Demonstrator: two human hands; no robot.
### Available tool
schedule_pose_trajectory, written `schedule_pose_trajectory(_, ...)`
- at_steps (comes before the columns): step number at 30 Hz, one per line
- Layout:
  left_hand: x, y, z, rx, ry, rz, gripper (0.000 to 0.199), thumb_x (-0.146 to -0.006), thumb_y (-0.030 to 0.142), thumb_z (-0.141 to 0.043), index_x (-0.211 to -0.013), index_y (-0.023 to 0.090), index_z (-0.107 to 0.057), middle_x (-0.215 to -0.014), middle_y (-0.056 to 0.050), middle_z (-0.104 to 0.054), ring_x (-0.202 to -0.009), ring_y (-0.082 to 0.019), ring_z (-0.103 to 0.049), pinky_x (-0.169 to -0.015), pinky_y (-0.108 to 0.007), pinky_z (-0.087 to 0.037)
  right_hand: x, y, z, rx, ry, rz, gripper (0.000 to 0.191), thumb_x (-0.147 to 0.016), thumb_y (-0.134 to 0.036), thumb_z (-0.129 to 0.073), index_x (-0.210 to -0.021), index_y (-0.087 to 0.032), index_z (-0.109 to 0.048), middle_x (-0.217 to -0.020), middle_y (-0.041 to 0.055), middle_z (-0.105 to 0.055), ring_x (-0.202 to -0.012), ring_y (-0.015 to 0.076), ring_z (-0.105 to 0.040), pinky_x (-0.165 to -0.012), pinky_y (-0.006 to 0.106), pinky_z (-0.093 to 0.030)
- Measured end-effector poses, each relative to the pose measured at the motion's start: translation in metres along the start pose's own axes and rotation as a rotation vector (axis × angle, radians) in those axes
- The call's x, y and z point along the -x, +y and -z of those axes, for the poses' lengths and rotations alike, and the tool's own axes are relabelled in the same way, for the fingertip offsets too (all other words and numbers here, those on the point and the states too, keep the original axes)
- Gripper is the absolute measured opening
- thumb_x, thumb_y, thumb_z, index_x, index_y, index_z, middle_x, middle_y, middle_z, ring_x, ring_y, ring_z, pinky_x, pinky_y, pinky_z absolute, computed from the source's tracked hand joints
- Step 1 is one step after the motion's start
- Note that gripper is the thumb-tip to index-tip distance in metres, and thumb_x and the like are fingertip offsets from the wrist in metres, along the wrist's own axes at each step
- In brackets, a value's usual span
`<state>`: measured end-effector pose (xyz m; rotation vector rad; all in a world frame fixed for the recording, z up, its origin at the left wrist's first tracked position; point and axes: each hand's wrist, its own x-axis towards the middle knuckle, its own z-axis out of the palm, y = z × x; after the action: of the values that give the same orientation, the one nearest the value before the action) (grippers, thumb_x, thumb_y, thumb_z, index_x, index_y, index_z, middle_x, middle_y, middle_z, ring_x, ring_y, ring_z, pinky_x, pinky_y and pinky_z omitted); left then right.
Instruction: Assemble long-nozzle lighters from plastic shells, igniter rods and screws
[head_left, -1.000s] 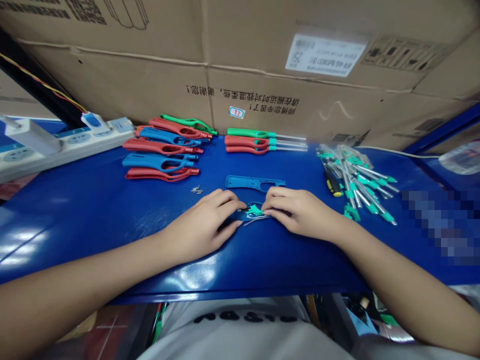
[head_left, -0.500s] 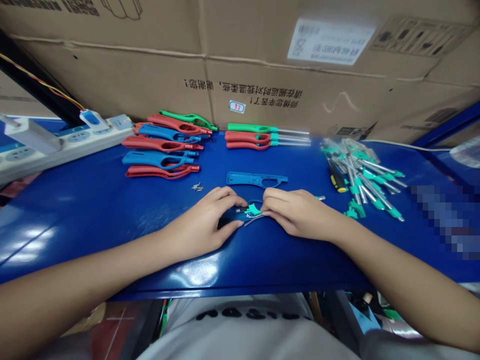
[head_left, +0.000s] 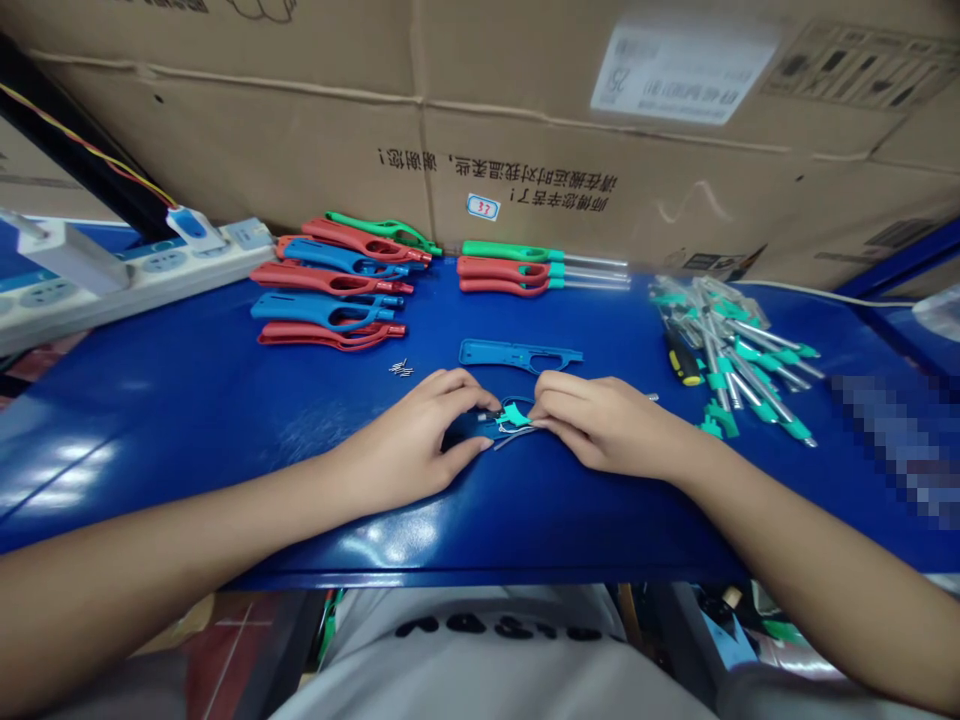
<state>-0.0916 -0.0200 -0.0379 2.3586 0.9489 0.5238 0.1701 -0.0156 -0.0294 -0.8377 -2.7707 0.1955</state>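
Note:
Near the table's front middle, my left hand pinches the left end of a small assembly with a black part, partly hidden by the fingers. My right hand has its fingers pressed together on the right side of the same work, by a green trigger piece. Thin wires and a blue shell lie between the hands, mostly covered. A metal tube tip pokes out beyond my right hand. Just behind the hands is a blue half shell. A small pile of screws sits to the left.
Red, blue and green lighter bodies are stacked at the back left. Several lighters with metal tubes lie at the back middle. A screwdriver and green-and-metal tube parts are at right. A power strip stands far left, before a cardboard box.
The view has shifted slightly, so the objects appear a little to the right. Both hands keep nearly the same pose around the green piece.

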Motion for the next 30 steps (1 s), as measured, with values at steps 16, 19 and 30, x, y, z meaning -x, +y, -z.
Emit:
schedule_pose_trajectory(16, 0.0019, 0.0032, -0.0020, -0.131, 0.002, -0.092, 0.036, -0.098, 0.019, -0.057, -0.134, 0.017, -0.053, -0.121, -0.010, -0.061, -0.114, -0.025, -0.054, -0.102, -0.043, -0.048, 0.0002, -0.0011, -0.0004, 0.059, 0.000, 0.027, 0.021, -0.104, -0.021, -0.042, -0.097, -0.016, -0.062, -0.095, 0.0062, -0.060, -0.069, 0.0140, -0.050, -0.060, 0.026, -0.035)
schedule_pose_trajectory(19, 0.0026, 0.0031, -0.0021, -0.148, 0.002, -0.100, 0.038, -0.098, 0.019, -0.057, -0.136, 0.016, -0.053, -0.120, -0.010, -0.061, -0.113, -0.025, -0.054, -0.102, -0.042, -0.048, -0.0005, -0.0011, 0.0005, 0.085, -0.004, 0.041, 0.021, -0.103, -0.019, -0.043, -0.095, -0.016, -0.063, -0.095, 0.0061, -0.060, -0.068, 0.0137, -0.049, -0.059, 0.026, -0.034)
schedule_pose_trajectory(30, 0.0064, 0.0084, -0.0028, -0.513, -0.086, -0.208, 0.043, -0.103, 0.019, -0.044, -0.145, 0.018, -0.053, -0.114, -0.014, -0.059, -0.101, -0.027, -0.054, -0.087, -0.044, -0.054, 0.0005, -0.0031, 0.0017, 0.048, 0.004, 0.031, 0.024, -0.101, -0.023, -0.046, -0.099, -0.016, -0.069, -0.102, 0.0082, -0.064, -0.072, 0.0140, -0.056, -0.063, 0.027, -0.040)
